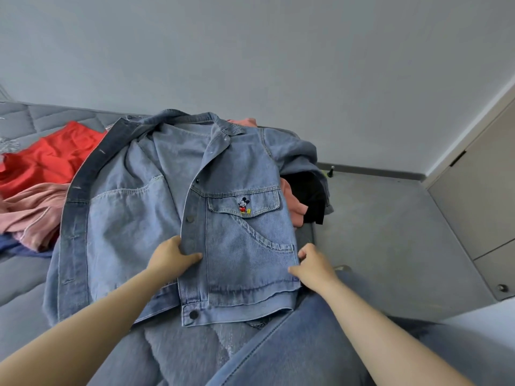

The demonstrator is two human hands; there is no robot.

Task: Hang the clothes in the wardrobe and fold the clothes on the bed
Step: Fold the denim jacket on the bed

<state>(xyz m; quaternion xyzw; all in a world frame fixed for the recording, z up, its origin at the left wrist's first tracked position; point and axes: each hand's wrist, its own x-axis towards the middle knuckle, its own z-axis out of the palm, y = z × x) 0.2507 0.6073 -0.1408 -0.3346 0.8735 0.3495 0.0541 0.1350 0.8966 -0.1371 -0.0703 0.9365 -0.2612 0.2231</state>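
At the far left, a grey quilted bed [22, 310] carries a loose heap of clothes: a red garment [53, 154] crumpled toward the wall, a pink garment [30, 215] bunched just in front of it, and a strip of dark blue cloth [11, 245] showing beneath the pink one.

Beside that heap, overlapping its edge, a denim jacket [139, 218] lies spread on the bed with its collar away from the person. Its left-of-picture front panel is thrown open so the paler inside shows, with a darker band down the edge. The other front panel lies face up, with a flap pocket bearing a small cartoon mouse patch [244, 206].

The left hand [170, 256] grips the buttoned edge of that face-up panel, thumb on top and fingers tucked under the cloth. The right hand [312, 266] holds the panel's outer side edge near the slanted pocket, fingers curled at the seam and thumb lying on the denim (how far the fingers reach under is hidden).

Past the jacket's right side, a salmon garment [295, 210] and a black garment [309, 196] poke out from under its sleeve. In the foreground is the person's leg in jeans [292, 344]. Further right are grey floor [390, 232] and a pale cupboard door [473, 190] at the frame's edge.
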